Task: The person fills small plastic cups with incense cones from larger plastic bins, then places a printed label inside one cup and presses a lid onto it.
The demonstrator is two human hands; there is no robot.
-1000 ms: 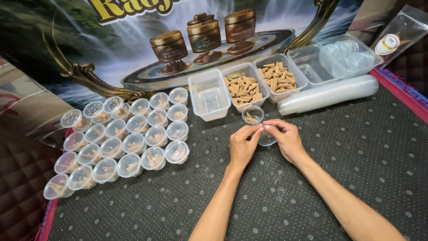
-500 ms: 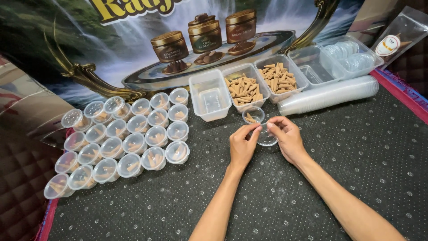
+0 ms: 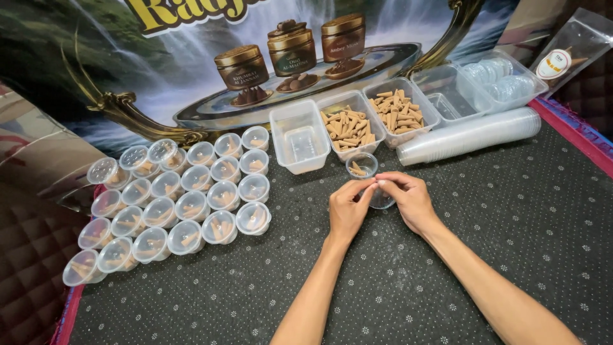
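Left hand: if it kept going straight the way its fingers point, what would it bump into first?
Probably the small clear cup just beyond the left hand, whose fingers point up and slightly right; depth is hard to judge.

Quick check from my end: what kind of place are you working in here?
Likely a small hand-packing station for incense cones: rows of lidded small cups, open trays of tan cones, a lying stack of clear cups on a dark dotted mat. Both hands, left hand and right hand, hold a clear cup.
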